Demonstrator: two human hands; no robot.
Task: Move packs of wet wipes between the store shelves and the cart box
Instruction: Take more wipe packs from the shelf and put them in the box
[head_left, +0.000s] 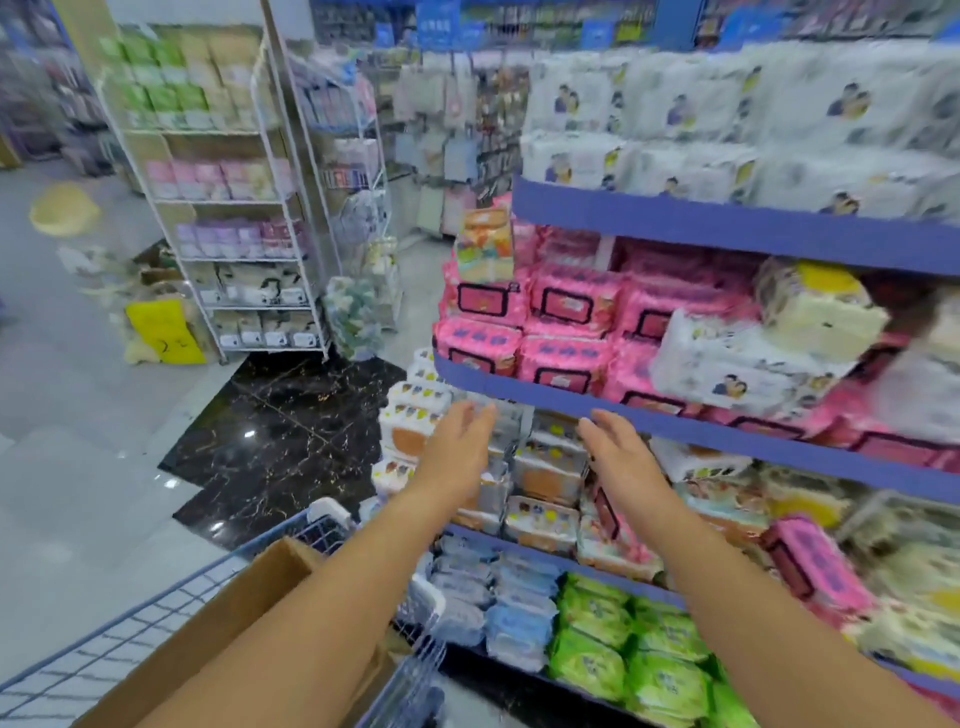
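Note:
Both my arms reach forward toward the store shelves (675, 423) on the right. My left hand (457, 447) and my right hand (618, 452) are open, palms facing each other, with nothing between them. Beyond them, under the blue shelf edge, stand white-and-orange wipe packs (545, 467). Pink wipe packs (561, 332) fill the shelf above the hands. Green packs (597, 649) and pale blue packs (509, 608) lie on the lowest shelf. The cardboard cart box (234, 613) sits in the wire cart (130, 634) under my left forearm; its inside is hidden.
White wipe packs (727, 156) crowd the top shelf. A white wire rack (234, 208) with packs stands across the aisle at left. A yellow sign (163, 332) leans at its foot. Grey floor and a black marble patch (291, 431) lie between.

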